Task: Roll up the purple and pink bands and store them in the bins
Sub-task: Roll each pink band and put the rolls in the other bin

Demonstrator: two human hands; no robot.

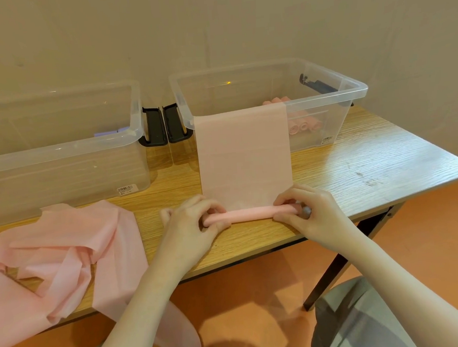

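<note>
A pink band (244,156) lies flat on the wooden table, its far end draped over the front rim of the right clear bin (352,86). Its near end is rolled into a thin tube (252,214). My left hand (190,224) pinches the tube's left end and my right hand (309,208) pinches its right end. Several rolled pink bands (304,126) lie inside the right bin. The left clear bin (135,131) holds something purple (106,133), mostly hidden by the rim.
A heap of loose pink bands (63,255) covers the table's left front and hangs over the edge. Black latch handles (165,125) sit between the two bins. The table's front edge (255,255) runs just below my hands. A wall stands right behind the bins.
</note>
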